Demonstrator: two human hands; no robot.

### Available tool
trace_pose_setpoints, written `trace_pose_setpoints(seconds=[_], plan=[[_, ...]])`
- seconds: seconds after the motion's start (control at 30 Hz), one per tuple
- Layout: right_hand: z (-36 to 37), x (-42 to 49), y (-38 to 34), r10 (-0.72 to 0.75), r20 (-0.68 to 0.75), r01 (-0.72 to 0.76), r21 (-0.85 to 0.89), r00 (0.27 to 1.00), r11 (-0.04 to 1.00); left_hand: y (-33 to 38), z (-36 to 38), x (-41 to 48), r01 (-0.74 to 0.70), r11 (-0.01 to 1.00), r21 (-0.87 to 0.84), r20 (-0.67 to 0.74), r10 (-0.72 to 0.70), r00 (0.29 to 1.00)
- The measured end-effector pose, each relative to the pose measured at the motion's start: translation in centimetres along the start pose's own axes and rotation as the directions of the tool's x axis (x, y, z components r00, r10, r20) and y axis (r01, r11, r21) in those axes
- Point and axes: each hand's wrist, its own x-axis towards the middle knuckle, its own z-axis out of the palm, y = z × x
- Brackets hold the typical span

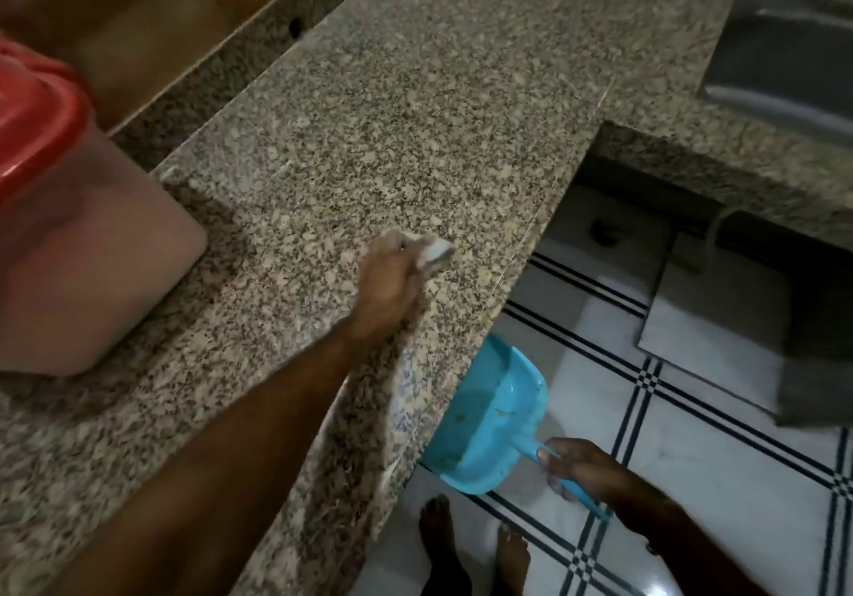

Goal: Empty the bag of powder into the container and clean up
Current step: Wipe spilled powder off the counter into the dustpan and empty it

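Speckled granite counter [415, 88]; left hand [392, 286] fisted on pale cloth [436, 251]; right hand [581, 466] gripping blue plastic dustpan [489, 415], handle toward 5 o'clock.

No readable text, labels, brands or nos. anywhere in view. The container [69, 244] w/ its red lid [32, 134] shows plain sides, no print visible, & the blue dustpan [494, 420] has no marking that can be made out. Pic is dim & blurred, so any fine print on the counter [415, 111] or sink [784, 55] can't be told.
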Motion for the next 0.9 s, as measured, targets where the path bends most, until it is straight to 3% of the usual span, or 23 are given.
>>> trace_pose_setpoints(seconds=[0.07, 0.13, 0.2, 0.27, 0.37, 0.43, 0.5, 0.57, 0.63, 0.7, 0.77, 0.9], plan=[[-0.3, -0.2, -0.4, -0.009, -0.011, 0.009, 0.006, 1.000, 1.000, -2.3, -2.6, 1.9, 0.197, 0.979, 0.045, -0.174, -0.186, 0.967], [-0.8, -0.6, -0.3, -0.033, -0.022, 0.033, 0.000, 0.999, 0.999, -5.1, -4.9, 3.8, 0.487, 0.867, 0.107, -0.298, -0.439, 0.848], [-1.2, -0.6, 0.2, -0.042, -0.039, 0.042, -0.011, 0.998, 0.999, -6.9, -6.4, 5.9, 0.598, 0.780, 0.185, -0.261, -0.547, 0.795], [-1.3, -0.5, 0.8, -0.034, -0.058, 0.033, -0.018, 0.998, 0.999, -5.5, -5.3, 7.2, 0.477, 0.861, 0.176, -0.230, -0.435, 0.870], [-1.3, -0.4, 1.3, -0.027, -0.083, 0.027, 0.004, 0.996, 1.000, -0.6, 0.2, 6.0, 0.077, 0.987, 0.144, -0.155, -0.054, 0.986], [-1.2, -0.6, 1.5, -0.045, -0.081, 0.048, 0.035, 0.996, 0.998, 3.3, 3.0, 2.4, -0.151, 0.980, 0.132, 0.002, 0.152, 0.988], [-1.0, -1.0, 1.5, -0.049, -0.088, 0.054, 0.059, 0.995, 0.997, 5.4, 3.8, -1.4, -0.278, 0.959, 0.056, 0.104, 0.271, 0.957], [-0.8, -1.6, 1.4, -0.041, -0.101, 0.049, 0.078, 0.994, 0.996, 4.8, 2.8, -2.6, -0.330, 0.941, -0.076, 0.156, 0.338, 0.928], [-0.5, -2.0, 1.3, -0.033, -0.106, 0.042, 0.084, 0.994, 0.996, 3.5, 0.7, -1.8, -0.294, 0.938, -0.182, 0.176, 0.326, 0.929], [-0.3, -2.4, 1.0, -0.022, -0.130, 0.033, 0.083, 0.991, 0.996, 2.9, -0.6, 1.6, -0.250, 0.940, -0.231, 0.053, 0.269, 0.962], [-0.1, -2.5, 1.0, -0.015, -0.143, 0.027, 0.082, 0.990, 0.996, 3.3, 0.1, 4.8, -0.210, 0.961, -0.181, 0.014, 0.216, 0.976], [0.0, -2.9, 1.8, 0.007, -0.140, 0.005, 0.088, 0.990, 0.996, 4.9, 3.8, 3.7, -0.293, 0.942, -0.165, 0.127, 0.315, 0.941]])
